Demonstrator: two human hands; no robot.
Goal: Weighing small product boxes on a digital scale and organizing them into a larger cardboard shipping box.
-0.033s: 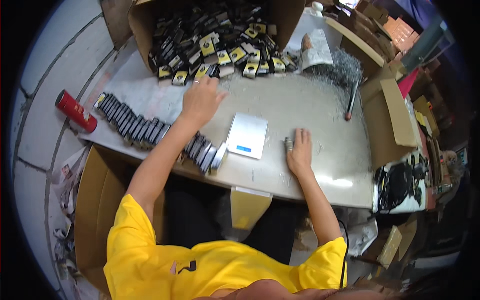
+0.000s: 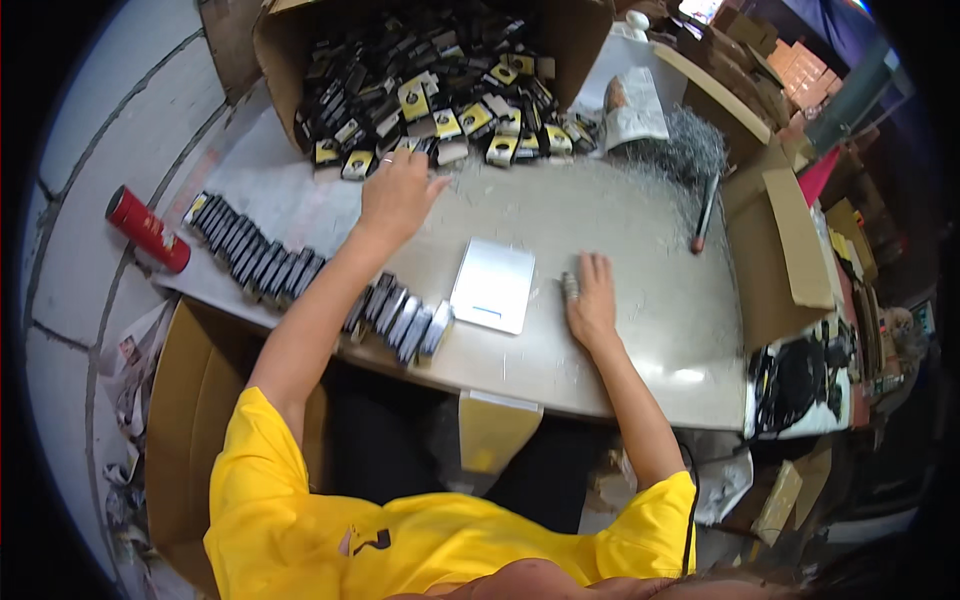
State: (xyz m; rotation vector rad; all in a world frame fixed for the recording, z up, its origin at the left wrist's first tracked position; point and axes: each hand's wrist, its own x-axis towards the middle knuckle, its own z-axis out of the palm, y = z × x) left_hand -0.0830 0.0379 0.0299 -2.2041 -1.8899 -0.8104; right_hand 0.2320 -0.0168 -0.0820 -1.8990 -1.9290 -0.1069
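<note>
the left hand (image 2: pixel 395 195), fingers spread and empty, lies just below the heap of small packs (image 2: pixel 440 120) at upper centre, nearer than the right hand (image 2: pixel 592 300), flat on the table (image 2: pixel 600 215).

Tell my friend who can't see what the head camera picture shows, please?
A person in a yellow shirt reaches their left hand toward a cardboard box full of small black and yellow packs, while their right hand rests flat on the table. A row of packs and a white tray lie nearby.
</note>
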